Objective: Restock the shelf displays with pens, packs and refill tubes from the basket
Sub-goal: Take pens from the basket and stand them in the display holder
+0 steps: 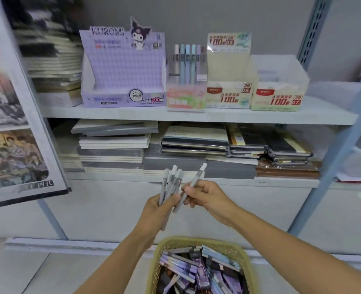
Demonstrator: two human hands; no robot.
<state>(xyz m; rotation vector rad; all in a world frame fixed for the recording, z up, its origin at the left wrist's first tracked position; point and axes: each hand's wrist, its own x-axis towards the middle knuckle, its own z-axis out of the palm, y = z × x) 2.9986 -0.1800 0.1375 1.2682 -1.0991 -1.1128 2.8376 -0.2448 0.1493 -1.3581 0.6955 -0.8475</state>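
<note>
Lilac display box [122,68] and notebook stacks [113,145] face left hand [155,211] gripping pens [171,181], right hand [206,196] pinching single pen [197,176], over basket [224,245].

"KUROMI", "2B 0.5" and "200" on lilac checked cardboard display box [123,66], "100" and "2B 0.5" on cream refill box [228,94], "100" and "2B 0.7" on cream box at 3 o'clock of it [278,99]

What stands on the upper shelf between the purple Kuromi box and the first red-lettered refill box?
A small pastel display box holding upright pens, as the head view shows.
</note>
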